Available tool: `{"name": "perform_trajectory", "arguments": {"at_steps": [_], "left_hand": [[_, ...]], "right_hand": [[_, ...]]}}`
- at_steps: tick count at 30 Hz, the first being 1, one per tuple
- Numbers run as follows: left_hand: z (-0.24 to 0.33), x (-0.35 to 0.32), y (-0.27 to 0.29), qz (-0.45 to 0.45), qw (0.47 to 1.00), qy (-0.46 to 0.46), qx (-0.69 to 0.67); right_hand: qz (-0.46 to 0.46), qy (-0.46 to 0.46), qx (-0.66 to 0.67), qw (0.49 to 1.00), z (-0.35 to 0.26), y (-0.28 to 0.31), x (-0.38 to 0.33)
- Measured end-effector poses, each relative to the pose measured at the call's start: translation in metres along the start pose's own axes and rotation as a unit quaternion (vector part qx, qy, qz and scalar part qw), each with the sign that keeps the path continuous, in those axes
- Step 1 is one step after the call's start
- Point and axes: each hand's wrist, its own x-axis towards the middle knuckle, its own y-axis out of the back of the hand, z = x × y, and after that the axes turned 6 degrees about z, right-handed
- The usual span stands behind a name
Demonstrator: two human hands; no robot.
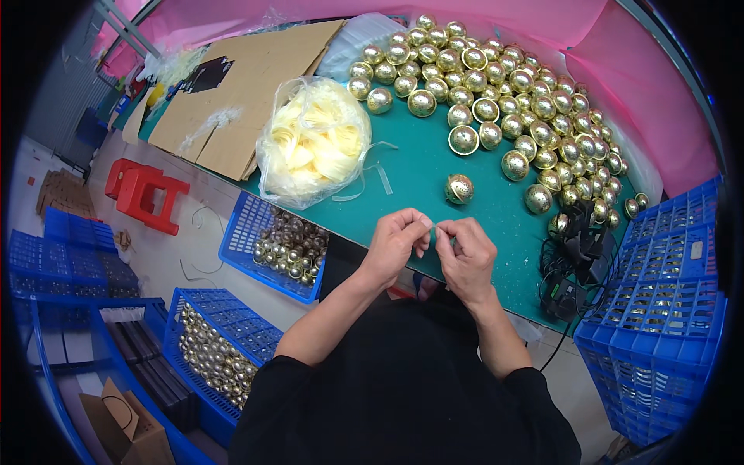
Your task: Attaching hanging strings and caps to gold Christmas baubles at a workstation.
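My left hand (395,242) and my right hand (465,256) meet fingertip to fingertip above the near edge of the green table (418,167), pinching a thin pale ribbon strip (434,227) between them. One gold perforated ball (459,188) lies alone on the table just beyond my hands. A large heap of gold half-shells (504,93) covers the far right of the table. A clear plastic bag of pale yellow ribbon strips (314,143) sits to the left of my hands.
Flattened cardboard (232,85) lies at the table's far left. Blue crates (275,248) with gold balls stand on the floor at left, a stack of blue crates (659,310) at right. A black cabled device (573,263) sits at the table's right edge. Red stools (143,190) stand on the floor.
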Motion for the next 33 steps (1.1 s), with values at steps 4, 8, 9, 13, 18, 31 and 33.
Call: {"name": "perform_trajectory", "arguments": {"at_steps": [4, 8, 9, 13, 18, 31, 33], "left_hand": [[-0.008, 0.019, 0.000, 0.023, 0.996, -0.079, 0.034], [-0.008, 0.049, -0.003, 0.070, 0.964, -0.142, 0.215], [-0.013, 0.059, -0.008, 0.077, 0.912, -0.240, 0.323], [-0.020, 0.081, -0.028, 0.057, 0.847, -0.276, 0.451], [-0.022, 0.078, -0.051, -0.020, 0.850, -0.309, 0.427], [-0.018, 0.044, -0.043, -0.095, 0.871, -0.274, 0.397], [-0.016, 0.041, -0.037, -0.104, 0.863, -0.273, 0.413]], "right_hand": [[0.019, -0.097, 0.009, 0.995, 0.002, 0.007, 0.001], [0.036, -0.103, 0.013, 0.994, 0.019, 0.017, -0.001], [0.051, -0.126, 0.020, 0.990, 0.024, 0.021, -0.002], [0.079, -0.184, 0.053, 0.978, 0.040, 0.035, -0.003], [0.110, -0.224, 0.086, 0.964, 0.053, 0.047, -0.002], [0.061, -0.222, 0.063, 0.971, 0.054, 0.039, -0.007], [0.038, -0.202, 0.049, 0.977, 0.051, 0.036, -0.008]]}}
